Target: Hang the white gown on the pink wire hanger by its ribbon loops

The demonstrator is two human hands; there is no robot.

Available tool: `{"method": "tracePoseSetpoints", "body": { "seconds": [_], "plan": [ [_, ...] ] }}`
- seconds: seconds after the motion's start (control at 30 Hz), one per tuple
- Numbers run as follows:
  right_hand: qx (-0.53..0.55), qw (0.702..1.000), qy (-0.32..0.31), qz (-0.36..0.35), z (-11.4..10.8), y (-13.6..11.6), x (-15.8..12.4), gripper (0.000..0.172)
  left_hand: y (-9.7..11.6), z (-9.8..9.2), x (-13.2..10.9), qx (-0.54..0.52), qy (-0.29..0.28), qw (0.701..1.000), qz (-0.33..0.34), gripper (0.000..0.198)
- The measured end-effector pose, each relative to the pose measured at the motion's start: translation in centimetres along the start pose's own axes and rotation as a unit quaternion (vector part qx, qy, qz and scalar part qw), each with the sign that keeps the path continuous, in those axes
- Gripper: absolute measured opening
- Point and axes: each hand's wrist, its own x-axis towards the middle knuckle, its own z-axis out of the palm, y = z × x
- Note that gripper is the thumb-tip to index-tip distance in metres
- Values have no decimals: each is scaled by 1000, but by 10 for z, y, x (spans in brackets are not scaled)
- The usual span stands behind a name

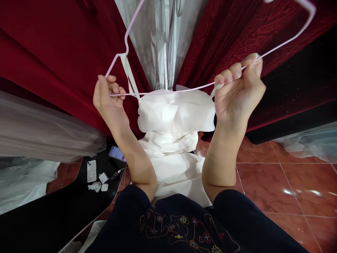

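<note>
A thin pink clothes hanger [163, 92] is held up between my two hands. My left hand [110, 93] is closed around its left corner, below a notch where a white strap [129, 72] is looped. My right hand [237, 88] grips the bar towards the right, with a bit of white strap at its fingers. From the straps hangs a white dress [176, 110] with a ruffled top, its lower part falling in front of my body. The hanger's hook is outside the frame or too unclear to tell.
Dark red garments [65, 45] hang at left, with patterned red ones [231, 31] at right and silvery fabric [147, 38] between. A black bench [65, 196] at lower left carries phones [91, 171] and a charger [103, 177]. Red tiles [263, 182] cover the floor.
</note>
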Motion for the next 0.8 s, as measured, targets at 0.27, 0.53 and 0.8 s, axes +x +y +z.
{"method": "tracePoseSetpoints", "body": {
  "seconds": [0.27, 0.53, 0.8],
  "plan": [
    [75, 997, -19, 0, 6, 13, 0, 15, -18, 13, -23, -190, 58, 979, -41, 45],
    [28, 997, -71, 3, 1, -1, -6, 16, -7, 14, -20, -258, 27, 965, -32, 39],
    [-105, 989, -99, 33, -23, -21, 25, 54, -11, 8, -8, -283, 14, 959, -29, 40]
  ]
}}
